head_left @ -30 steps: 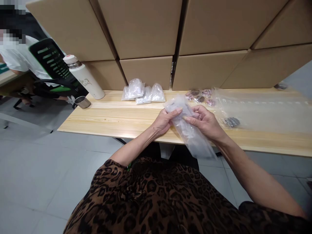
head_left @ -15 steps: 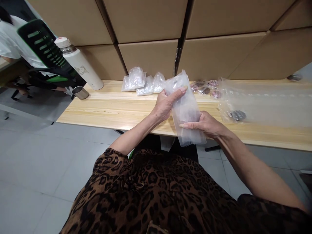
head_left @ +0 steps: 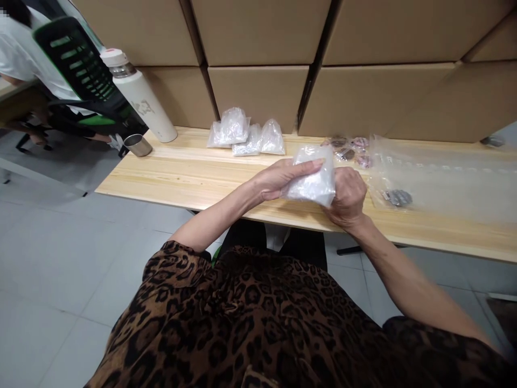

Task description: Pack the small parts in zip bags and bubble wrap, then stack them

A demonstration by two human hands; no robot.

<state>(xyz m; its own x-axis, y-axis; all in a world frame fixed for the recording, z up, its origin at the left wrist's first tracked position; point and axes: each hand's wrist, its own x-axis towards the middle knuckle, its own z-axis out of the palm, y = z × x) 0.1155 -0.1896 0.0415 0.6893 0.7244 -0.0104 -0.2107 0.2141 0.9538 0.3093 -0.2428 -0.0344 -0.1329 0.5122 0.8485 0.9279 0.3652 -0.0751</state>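
Note:
A clear plastic bag (head_left: 312, 180), folded into a compact bundle, is held above the front part of the wooden table (head_left: 194, 180). My left hand (head_left: 285, 177) grips it from the left, thumb across the top. My right hand (head_left: 349, 194) is curled against the bag's right side, its fingertips hidden behind it. Several filled clear bags (head_left: 246, 134) are grouped at the back, left of my hands. Small packets with dark and pink items (head_left: 349, 148) lie behind my right hand.
Flat plastic sheeting (head_left: 440, 178) covers the table's right part, with a dark packet (head_left: 399, 198) at its left end. A white bottle (head_left: 147, 105) and metal cup (head_left: 138, 145) stand at the left. Cardboard boxes (head_left: 258, 91) line the back. A seated person (head_left: 36, 59) is far left, near a chair (head_left: 75, 59).
The long, flat bag is now folded into a shorter bundle. My right hand has turned and curled against its side. The view has shifted slightly.

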